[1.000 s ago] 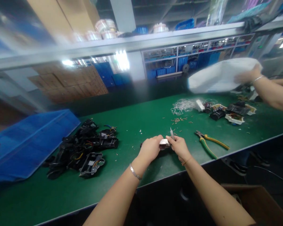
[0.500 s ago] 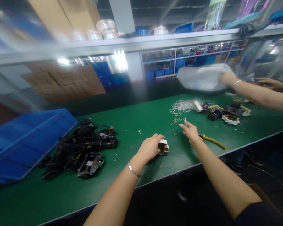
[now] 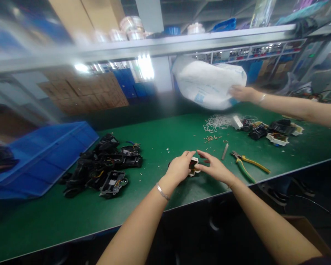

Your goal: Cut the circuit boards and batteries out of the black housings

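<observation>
My left hand [image 3: 180, 168] is closed over a small device part [image 3: 193, 170] with a white rim and a dark inside, low on the green bench. Much of that part is hidden under the palm. From the right, my right hand [image 3: 215, 168] reaches to it, fingers spread and thumb at the white rim; whether the thumb touches I cannot tell. Just right of this hand lies a slim grey stick-like tool [image 3: 225, 151]. Beyond it are diagonal cutters [image 3: 243, 164] with one yellow and one green handle. Small brass-coloured screws [image 3: 211, 138] are scattered behind.
Black device housings [image 3: 105, 162] are heaped at left beside a blue bin [image 3: 44, 162]. White thin loops [image 3: 217, 122] and opened white-and-black housings [image 3: 278, 131] lie at back right. A co-worker's hand [image 3: 239, 93] holds a white plastic sack [image 3: 206, 81] over the bench.
My right hand has let go of the grey stick-like tool, now lying on the bench, and moved left to the device part. The co-worker's sack has swung left.
</observation>
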A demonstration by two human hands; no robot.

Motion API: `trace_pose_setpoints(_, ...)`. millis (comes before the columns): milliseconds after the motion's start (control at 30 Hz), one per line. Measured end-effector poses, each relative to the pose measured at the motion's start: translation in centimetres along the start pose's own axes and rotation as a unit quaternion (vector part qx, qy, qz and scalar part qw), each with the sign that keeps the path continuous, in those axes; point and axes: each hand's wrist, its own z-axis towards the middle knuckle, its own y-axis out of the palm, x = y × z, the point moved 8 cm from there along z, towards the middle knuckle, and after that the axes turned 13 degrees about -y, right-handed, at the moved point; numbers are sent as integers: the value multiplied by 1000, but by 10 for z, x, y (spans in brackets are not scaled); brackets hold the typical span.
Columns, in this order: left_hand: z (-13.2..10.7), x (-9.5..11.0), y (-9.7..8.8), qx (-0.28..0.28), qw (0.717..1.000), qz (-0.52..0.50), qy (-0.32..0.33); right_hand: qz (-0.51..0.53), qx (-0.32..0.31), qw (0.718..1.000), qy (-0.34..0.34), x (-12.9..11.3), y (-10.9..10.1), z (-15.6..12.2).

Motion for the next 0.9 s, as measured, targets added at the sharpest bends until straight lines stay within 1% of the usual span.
trace_pose_setpoints(33,-1,0,0,0,1000,1,-3,4,-8,1000,0,-2,12,0)
trace_pose_setpoints(67,-2,-1,-1,2,1000,5,-5,1,-4,1000,4,-2,20,0)
trace_pose_setpoints(133,-4,-5,-3,5,1000,23,-12,-4,20,1000,19,3,27,-2)
trace_pose_setpoints(200,-7,-12,-4,0,998,54,-25,-10,46,998,29,8,26,-5)
trace_pose_setpoints(267,-10,-20,-3,-17,996,83,-34,-23,79,996,35,10,19,-9)
trace_pose_setpoints(367,-13,-26,1,-38,993,106,-32,-49,128,990,38,4,8,-15)
trace_pose_setpoints(500,-14,-30,-2,-5,993,108,-43,-88,181,979,40,-3,4,-22)
trace_pose_setpoints(567,-15,-31,-3,6,994,96,-50,-99,198,974,45,1,7,-24)
trace_pose_setpoints(733,-18,-30,-5,10,995,74,-59,-108,229,966,60,16,11,-30)
trace_pose_setpoints(900,-18,-25,-7,12,999,33,-34,-108,244,961,68,21,10,-34)
